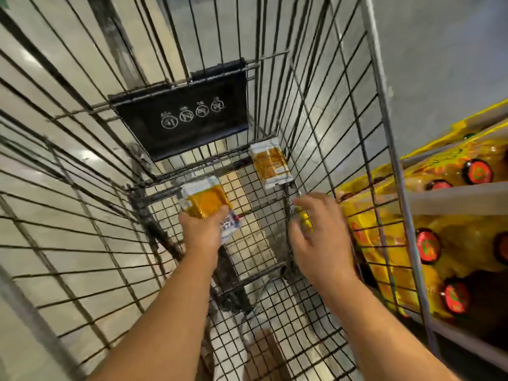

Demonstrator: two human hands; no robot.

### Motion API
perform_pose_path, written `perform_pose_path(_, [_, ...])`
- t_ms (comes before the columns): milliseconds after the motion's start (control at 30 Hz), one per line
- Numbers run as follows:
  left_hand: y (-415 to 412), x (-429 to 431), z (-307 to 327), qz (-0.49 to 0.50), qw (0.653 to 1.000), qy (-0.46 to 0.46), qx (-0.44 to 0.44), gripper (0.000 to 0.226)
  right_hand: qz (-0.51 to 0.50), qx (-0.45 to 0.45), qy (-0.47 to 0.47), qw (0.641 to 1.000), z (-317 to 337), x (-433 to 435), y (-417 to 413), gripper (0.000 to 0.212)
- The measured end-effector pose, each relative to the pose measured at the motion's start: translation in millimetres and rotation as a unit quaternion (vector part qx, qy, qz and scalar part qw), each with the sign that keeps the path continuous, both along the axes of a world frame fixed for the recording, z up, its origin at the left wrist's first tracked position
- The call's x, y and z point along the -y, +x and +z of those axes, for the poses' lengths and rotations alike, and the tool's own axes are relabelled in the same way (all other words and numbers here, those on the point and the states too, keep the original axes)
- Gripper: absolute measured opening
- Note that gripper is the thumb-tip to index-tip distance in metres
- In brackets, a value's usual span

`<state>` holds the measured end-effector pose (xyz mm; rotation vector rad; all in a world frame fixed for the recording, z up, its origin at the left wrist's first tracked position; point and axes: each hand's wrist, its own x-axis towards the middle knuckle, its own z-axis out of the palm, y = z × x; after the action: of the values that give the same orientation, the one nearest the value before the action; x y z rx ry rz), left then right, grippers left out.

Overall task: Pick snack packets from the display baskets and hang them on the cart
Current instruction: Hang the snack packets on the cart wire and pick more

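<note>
While the left hand [203, 226] grips an orange snack packet [203, 200] with its fingers curled over the packet's near end, it holds it above the middle of the mesh floor of the cart [382, 111]. A second packet [270, 163] rests in the far right corner of that floor, touching the right wall. The right hand [316, 232] is just beside the same wall, fingers spread. A thin yellow strip [305, 220] shows between its thumb and fingers, but blur hides whether it is pinched. A black flap [187, 119] hangs on the far wall. Yellow bags [450, 243] lie outside the right wall.
</note>
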<state>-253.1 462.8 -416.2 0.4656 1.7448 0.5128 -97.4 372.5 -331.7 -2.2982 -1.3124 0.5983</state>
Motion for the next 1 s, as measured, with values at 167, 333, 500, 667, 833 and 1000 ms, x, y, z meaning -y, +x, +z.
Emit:
perform_pose_path(167, [-10, 11, -17, 0.019, 0.998, 0.014, -0.052, 0.066, -0.349, -0.477, -0.106, 0.8, -104, -71, 5, 0.004])
perform_pose_path(333, [-13, 9, -26, 0.037, 0.996, 0.025, -0.076, 0.069, -0.482, -0.578, 0.02, 0.658, -153, -96, 22, 0.013])
perform_pose_path(500, [-11, 7, -21, 0.058, 0.997, 0.039, -0.042, 0.06, -0.475, -0.655, 0.065, 0.584, -168, -116, 32, 0.021])
perform_pose_path(667, [-8, 18, -17, 0.096, 0.995, 0.034, 0.005, 0.058, -0.491, -0.606, 0.014, 0.626, -160, -136, 35, 0.042])
perform_pose_path(833, [-5, 27, -9, 0.124, 0.991, 0.034, 0.033, 0.061, -0.46, -0.617, 0.01, 0.638, -145, -140, 36, 0.039])
perform_pose_path(1000, [-6, 39, 18, 0.12, 0.99, -0.001, 0.076, 0.066, -0.419, -0.634, 0.0, 0.65, -113, -98, 28, 0.017])
